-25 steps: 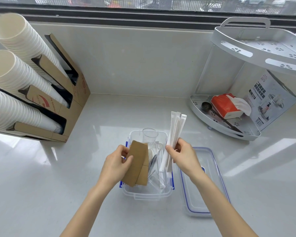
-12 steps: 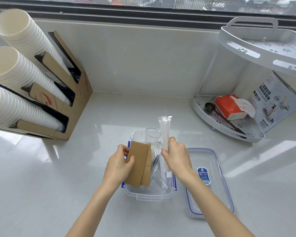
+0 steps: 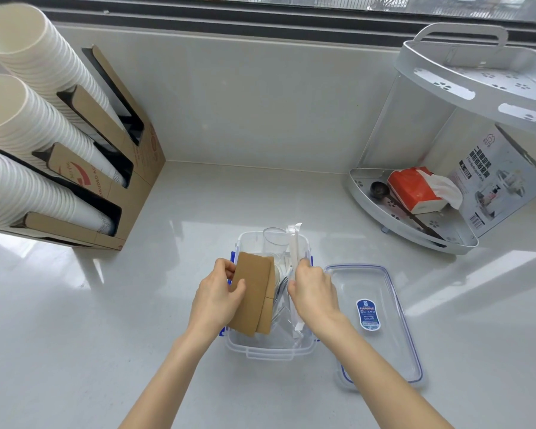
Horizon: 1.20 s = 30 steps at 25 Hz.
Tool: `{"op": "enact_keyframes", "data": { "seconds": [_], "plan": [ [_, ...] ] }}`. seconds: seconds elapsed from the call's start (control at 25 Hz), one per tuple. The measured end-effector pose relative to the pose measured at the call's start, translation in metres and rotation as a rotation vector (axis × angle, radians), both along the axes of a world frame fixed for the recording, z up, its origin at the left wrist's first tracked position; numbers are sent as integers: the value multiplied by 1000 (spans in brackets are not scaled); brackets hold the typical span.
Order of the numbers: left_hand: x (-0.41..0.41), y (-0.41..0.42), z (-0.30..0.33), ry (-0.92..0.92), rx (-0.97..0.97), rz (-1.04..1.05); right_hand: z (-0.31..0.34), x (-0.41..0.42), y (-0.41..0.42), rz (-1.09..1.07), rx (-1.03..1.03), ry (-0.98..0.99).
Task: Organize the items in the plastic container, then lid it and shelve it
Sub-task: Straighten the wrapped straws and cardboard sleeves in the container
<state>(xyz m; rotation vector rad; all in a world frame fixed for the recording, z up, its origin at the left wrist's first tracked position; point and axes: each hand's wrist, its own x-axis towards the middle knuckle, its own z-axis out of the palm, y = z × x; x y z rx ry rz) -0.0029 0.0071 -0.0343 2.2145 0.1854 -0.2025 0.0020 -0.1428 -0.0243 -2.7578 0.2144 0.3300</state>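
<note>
the container (image 3: pixel 268 351) sits on the counter (image 3: pixel 106 320), its lid (image 3: pixel 381 329) beside it. the left hand (image 3: pixel 217 297) grips brown sleeves (image 3: pixel 252 294); the right hand (image 3: pixel 314 292) clasps wrapped straws (image 3: pixel 294 243). lay the straws flat along the right wall, sleeves upright at left, nothing above the rim.

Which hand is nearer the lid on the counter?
Right. The right hand holds the wrapped straws at the container's right edge, just beside the lid. The left hand grips the brown sleeves on the container's far side from it.
</note>
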Motion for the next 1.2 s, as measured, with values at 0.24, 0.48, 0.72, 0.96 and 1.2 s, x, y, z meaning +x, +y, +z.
{"op": "enact_keyframes", "data": {
  "seconds": [0.24, 0.48, 0.72, 0.96, 1.2],
  "plan": [
    [-1, 0, 0, 10, -14, 11, -2, 3, 5, 31, -76, 93],
    [-3, 0, 1, 5, -22, 7, -1, -4, 6, 5, -43, 73],
    [-5, 0, -1, 1, -23, 8, -9, -17, 3, 13, -41, -90],
    [-4, -1, -1, 7, -18, 3, -24, -5, -7, 98, -121, -405],
    [-4, 0, 0, 8, -16, 5, -40, -3, -9, 139, -215, -241]
  ]
}}
